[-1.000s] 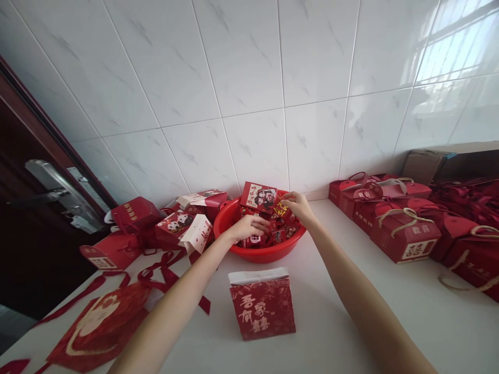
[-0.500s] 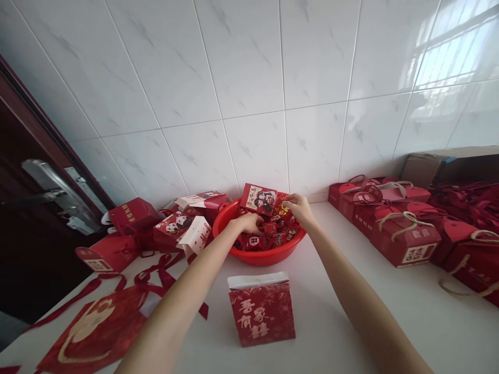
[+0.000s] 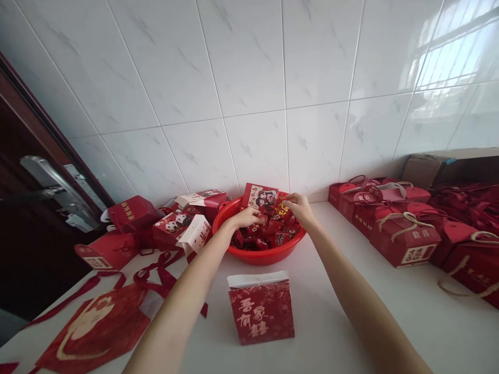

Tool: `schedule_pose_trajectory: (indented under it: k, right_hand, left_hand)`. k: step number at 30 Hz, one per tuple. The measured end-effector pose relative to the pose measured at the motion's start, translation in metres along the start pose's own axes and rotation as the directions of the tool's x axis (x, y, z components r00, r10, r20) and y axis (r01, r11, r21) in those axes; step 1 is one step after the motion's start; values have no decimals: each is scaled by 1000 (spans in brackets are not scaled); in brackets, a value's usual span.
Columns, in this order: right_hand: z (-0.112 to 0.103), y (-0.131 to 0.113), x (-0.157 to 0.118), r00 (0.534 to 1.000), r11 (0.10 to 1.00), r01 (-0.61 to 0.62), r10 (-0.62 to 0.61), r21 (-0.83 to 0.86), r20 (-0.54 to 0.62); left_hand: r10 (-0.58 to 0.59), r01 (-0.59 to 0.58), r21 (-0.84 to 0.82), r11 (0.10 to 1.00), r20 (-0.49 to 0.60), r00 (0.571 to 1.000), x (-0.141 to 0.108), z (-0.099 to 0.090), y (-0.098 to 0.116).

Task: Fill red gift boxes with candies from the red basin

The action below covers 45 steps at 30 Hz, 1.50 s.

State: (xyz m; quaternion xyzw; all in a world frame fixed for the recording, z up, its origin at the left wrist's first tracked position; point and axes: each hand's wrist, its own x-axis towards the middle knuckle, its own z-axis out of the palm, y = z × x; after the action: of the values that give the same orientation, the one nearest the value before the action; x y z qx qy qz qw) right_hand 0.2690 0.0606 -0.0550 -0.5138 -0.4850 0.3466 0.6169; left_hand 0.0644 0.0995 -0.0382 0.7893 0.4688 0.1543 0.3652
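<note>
A: What is standing nearest?
B: A red bag (image 3: 262,314); beyond, a red basin (image 3: 262,258) is holding wrapped packets (image 3: 281,239).
A: And farther?
B: The left hand (image 3: 245,217) is curling over them, grip unclear; the right hand (image 3: 299,206) is pinching a yellow-lettered packet (image 3: 282,210) in the basin, letters facing the viewer, long axis unclear.

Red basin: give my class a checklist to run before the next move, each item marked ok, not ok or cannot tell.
1. Red basin upright on the table: ok.
2. Left hand inside the basin: ok.
3. Left hand's grip on the wrapped packets: cannot tell, partly hidden.
4. Right hand touching the yellow-lettered packet: ok.
5. Front bag standing: ok.
6. Ribbon rolled up: not ok, lies loose.
</note>
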Motion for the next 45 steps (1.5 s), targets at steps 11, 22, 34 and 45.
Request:
schedule_pose_trajectory:
  k: [11, 22, 34, 45]
  right_hand:
    - [-2, -7, -4, 1000, 1000, -6, 5, 20, 26]
    - [-2, -9, -6, 996, 996, -8, -1, 91, 94]
    - [-3, -10, -6, 997, 996, 7, -14, 94, 73]
    - [-2, -1, 0, 1000, 988, -3, 5, 157, -10]
  left_hand:
    - [-81, 58, -528, 847, -21, 996, -9, -3, -9]
    - [-32, -48, -467, 883, -162, 986, -5, 0, -16]
    - [-8, 59, 165, 985, -297, 955, -3, -4, -21]
    - [89, -104, 578, 810, 55, 995, 22, 7, 6]
